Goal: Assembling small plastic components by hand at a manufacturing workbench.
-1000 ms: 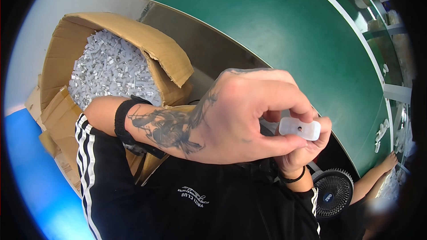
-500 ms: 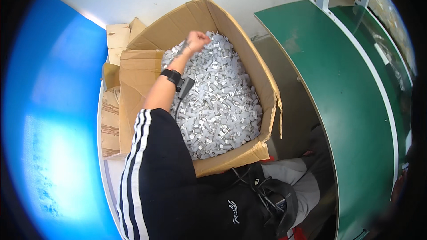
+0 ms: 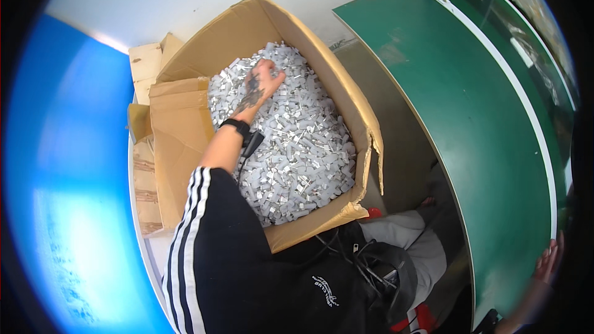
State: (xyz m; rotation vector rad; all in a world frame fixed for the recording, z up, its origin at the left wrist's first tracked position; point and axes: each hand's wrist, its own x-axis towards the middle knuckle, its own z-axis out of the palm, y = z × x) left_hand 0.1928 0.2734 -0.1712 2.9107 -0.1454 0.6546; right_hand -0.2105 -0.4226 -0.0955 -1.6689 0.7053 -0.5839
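1. Head view: the left hand [image 3: 260, 86] reaches into the cardboard box [image 3: 185, 130], fingers [image 3: 275, 78] spread apart, resting on the heap of small white parts [image 3: 297, 148] beneath and all around them.
2. Right hand [image 3: 547, 263]: at the green table [image 3: 470, 117] edge, well apart; its finger state cannot be told.

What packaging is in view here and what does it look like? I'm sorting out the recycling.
Cardboard box: brown, big, open, flaps folded out, beside the green table; full of small white parts; the left hand reaches into them.
Flattened cardboard: brown pieces against the white wall behind the box.
No labels, signs or screens show.
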